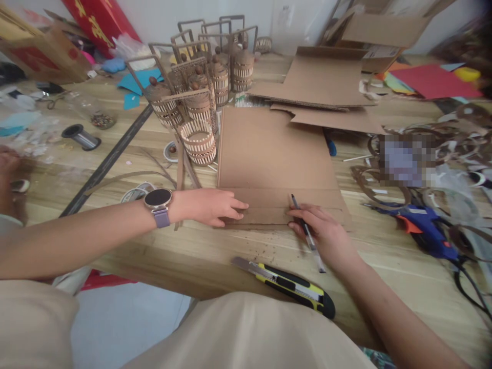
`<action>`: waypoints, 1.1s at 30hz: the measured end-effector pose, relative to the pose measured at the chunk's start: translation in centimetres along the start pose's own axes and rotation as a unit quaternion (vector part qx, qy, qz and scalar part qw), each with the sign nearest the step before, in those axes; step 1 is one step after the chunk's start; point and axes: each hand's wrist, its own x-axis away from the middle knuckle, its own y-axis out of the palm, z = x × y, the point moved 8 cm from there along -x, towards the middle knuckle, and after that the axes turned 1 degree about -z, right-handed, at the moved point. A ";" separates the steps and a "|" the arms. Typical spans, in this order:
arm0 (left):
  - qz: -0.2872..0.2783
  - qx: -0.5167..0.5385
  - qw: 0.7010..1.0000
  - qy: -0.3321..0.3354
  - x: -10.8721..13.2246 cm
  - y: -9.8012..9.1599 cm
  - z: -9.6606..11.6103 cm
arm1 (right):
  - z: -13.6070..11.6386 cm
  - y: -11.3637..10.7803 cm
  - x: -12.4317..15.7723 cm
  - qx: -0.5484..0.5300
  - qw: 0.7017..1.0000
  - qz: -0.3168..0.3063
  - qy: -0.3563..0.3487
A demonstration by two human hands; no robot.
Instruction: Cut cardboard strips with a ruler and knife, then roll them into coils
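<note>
A right hand [323,233] grips a black-capped clear pen [308,234] between thumb and fingers, its fingertips on the creased near strip of a brown cardboard sheet [272,154]. The left hand [213,206] — holding nothing, its fingers loosely spread — lies across the same sheet's near left corner, a round-faced watch [157,199] strapped at the wrist. The sheet lies flat on a wood-grain table [184,256], directly in front of the person. Nearer the table's edge rests a yellow-and-black utility knife [290,288], its blade extended to the left. Past the sheet's left side stands a cluster of small lantern-shaped pieces with square handles, beside an open slatted ring [199,143]. More cut cardboard [323,79] overlaps the sheet's far edge. To the right lies a blue glue gun [428,228] — near a tangle of brown strips [449,136] — and, at far left, a spool of wire [81,137].
</note>
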 end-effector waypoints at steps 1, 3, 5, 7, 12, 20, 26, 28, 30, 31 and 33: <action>0.006 0.002 1.000 0.002 0.0 0.0 0.0 | 0.0 0.0 0.0 0.000 1.000 0.001 0.000; 0.006 -0.006 1.000 0.008 0.0 0.0 0.1 | 0.0 0.0 0.0 -0.001 1.000 0.002 -0.002; -0.009 -0.035 0.999 0.010 0.0 0.2 0.2 | -0.1 0.0 0.0 -0.001 1.000 0.000 -0.003; -0.028 -0.070 0.997 0.009 0.0 0.3 0.3 | 0.0 0.0 -0.1 0.002 1.000 -0.003 -0.004; -0.053 -0.096 0.994 0.025 -0.2 0.3 0.5 | 0.3 -0.5 -0.4 -0.004 1.000 0.006 0.017; -0.054 -0.047 0.997 0.037 -0.3 0.3 -0.4 | -5.1 -0.3 -1.5 -0.180 0.982 0.012 0.052; -0.049 -0.064 0.996 0.050 -0.1 0.0 -0.5 | -9.9 3.6 -4.1 -0.264 0.964 -0.025 0.009; -0.046 -0.066 0.995 0.053 -0.1 0.0 -0.5 | -10.4 4.9 -4.6 -0.278 0.959 -0.053 0.022; -0.048 -0.065 0.995 0.053 0.0 0.1 -0.6 | -10.8 5.9 -4.9 -0.284 0.956 -0.073 0.031; -0.048 -0.064 0.995 0.053 0.0 0.2 -0.6 | -10.9 6.2 -5.0 -0.283 0.955 -0.077 0.033; -0.044 -0.052 0.996 0.054 -0.1 0.1 -0.6 | -11.1 6.6 -5.2 -0.282 0.956 -0.078 0.035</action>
